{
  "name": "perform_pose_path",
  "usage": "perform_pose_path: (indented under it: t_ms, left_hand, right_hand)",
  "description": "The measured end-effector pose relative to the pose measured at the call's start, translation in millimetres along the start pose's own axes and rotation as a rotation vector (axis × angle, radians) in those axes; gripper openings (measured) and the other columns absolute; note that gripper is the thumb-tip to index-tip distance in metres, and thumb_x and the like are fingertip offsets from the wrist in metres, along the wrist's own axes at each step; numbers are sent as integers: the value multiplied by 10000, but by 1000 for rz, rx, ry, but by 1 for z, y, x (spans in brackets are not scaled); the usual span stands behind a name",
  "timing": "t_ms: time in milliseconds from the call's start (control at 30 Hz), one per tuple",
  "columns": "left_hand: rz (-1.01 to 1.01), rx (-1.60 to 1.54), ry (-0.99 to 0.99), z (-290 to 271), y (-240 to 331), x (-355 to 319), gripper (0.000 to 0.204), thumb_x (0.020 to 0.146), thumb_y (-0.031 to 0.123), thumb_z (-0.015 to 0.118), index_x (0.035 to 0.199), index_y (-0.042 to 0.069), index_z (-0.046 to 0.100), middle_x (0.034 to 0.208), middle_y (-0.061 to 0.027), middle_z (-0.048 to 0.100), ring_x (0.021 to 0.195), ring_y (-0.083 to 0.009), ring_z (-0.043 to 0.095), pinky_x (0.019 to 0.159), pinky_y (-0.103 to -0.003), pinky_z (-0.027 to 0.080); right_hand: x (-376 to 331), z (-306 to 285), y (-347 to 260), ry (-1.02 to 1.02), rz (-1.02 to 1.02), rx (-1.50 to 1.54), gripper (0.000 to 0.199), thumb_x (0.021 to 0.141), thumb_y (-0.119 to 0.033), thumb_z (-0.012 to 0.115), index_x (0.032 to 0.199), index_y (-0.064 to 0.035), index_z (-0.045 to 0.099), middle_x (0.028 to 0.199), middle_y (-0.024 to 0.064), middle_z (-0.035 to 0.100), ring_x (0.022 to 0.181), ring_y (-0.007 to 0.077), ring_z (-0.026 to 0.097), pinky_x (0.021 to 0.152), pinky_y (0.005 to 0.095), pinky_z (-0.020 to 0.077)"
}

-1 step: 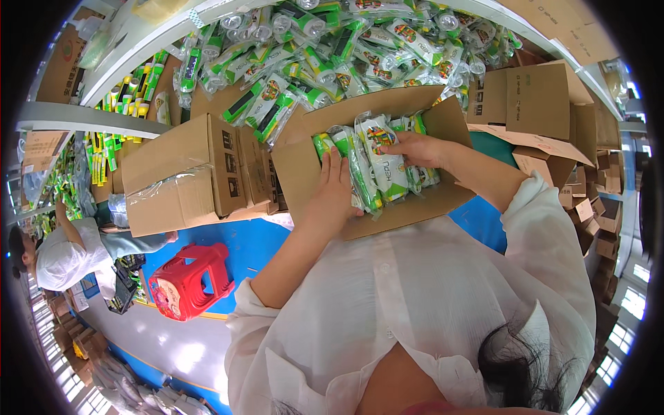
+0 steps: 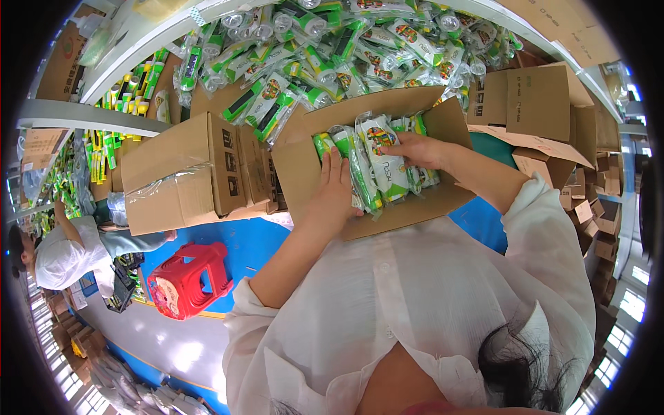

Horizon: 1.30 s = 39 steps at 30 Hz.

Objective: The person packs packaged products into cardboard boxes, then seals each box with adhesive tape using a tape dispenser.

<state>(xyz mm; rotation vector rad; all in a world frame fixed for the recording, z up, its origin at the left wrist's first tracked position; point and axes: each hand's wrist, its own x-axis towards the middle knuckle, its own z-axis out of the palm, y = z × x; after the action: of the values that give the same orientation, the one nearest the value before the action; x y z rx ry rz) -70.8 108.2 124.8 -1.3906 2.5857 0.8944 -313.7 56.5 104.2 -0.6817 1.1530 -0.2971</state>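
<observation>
An open cardboard box (image 2: 301,181) stands in front of my chest, with a row of green-and-white items in clear plastic bags inside. My right hand (image 2: 419,150) reaches in from the right, its thumb over the face of a white bagged pack (image 2: 382,155) and its other fingers hidden behind it. On the left, my left hand (image 2: 333,194) lies with fingers stretched along a green bagged pack (image 2: 362,169), pressing against the row's side. The exact kind of item inside the bags is hard to make out.
Behind the box, a large heap of similar bagged green-and-white items (image 2: 332,59) covers the bench. Closed cartons (image 2: 173,176) stand left, more cartons (image 2: 532,97) right. A red plastic stool (image 2: 190,280) is on the blue floor. Another person (image 2: 69,256) works at far left.
</observation>
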Motion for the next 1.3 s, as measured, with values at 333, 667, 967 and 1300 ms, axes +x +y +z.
perform_pose_path:
  t_ms: [333,667,967,1300]
  left_hand:
    - [11,80,29,6,-3,0,1001,627,290,828,1376,-97,288,1493,-314,84,1415,-398,102,1107,-387,297]
    - [44,77,76,7,0,-3,1009,646,331,815,1391,-82,276,1491,-293,135,1403,-405,143,1130,-407,241]
    - [238,-103,230,-18,5,13,1017,671,348,803,1422,-35,233,1497,-263,154,1399,-424,133,1123,-477,228]
    - [339,-1,153,16,27,62,963,748,555,660,1411,-26,273,1466,-198,279,1423,-356,104,1104,-605,99]
  right_hand:
    - [-63,30,-57,29,-1039,-1344,340,722,-26,607,1039,-139,561,1100,92,560,1119,277,521,913,392,451]
    - [-15,20,9,-164,-1382,-2028,158,759,-120,574,915,-94,566,1044,78,547,1110,224,507,954,361,419]
    - [-36,25,18,17,-210,-1094,918,819,-287,649,1386,150,74,952,303,596,878,366,627,770,381,508]
    - [-32,12,-21,-204,-56,-998,367,853,-133,598,1153,68,534,882,208,647,632,243,658,570,338,535]
